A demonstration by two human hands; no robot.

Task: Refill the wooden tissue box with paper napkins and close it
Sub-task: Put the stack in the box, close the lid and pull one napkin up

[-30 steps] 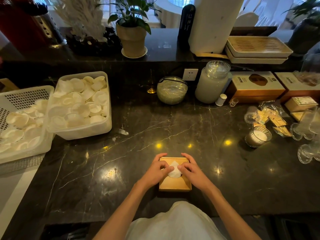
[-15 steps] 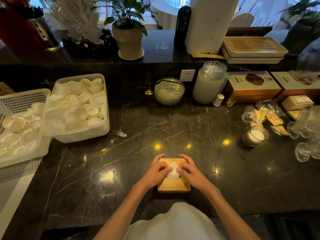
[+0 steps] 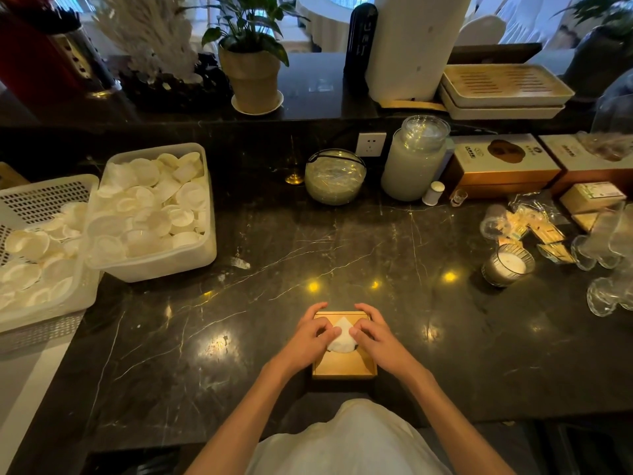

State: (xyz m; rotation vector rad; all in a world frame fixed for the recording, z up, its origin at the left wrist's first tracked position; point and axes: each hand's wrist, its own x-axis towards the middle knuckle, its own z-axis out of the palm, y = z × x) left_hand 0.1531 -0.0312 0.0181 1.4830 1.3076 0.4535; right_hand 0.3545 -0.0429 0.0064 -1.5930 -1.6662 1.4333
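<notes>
The wooden tissue box (image 3: 344,366) stands near the front edge of the dark marble counter, its lid on. A white paper napkin (image 3: 340,339) pokes up as a point through the round hole in the lid. My left hand (image 3: 308,341) rests on the box's left side and my right hand (image 3: 376,339) on its right side. Fingertips of both hands touch the napkin from either side. The hands hide the lid's left and right edges.
A white tub (image 3: 154,214) and a perforated basket (image 3: 37,248), both full of white shells, stand at the left. At the back sit a glass bowl (image 3: 335,176) and a jar (image 3: 412,159). A candle glass (image 3: 507,265), packets and glass cups crowd the right.
Both hands stay on the box. The fingertips have closed in on the napkin, which now stands up as a taller point.
</notes>
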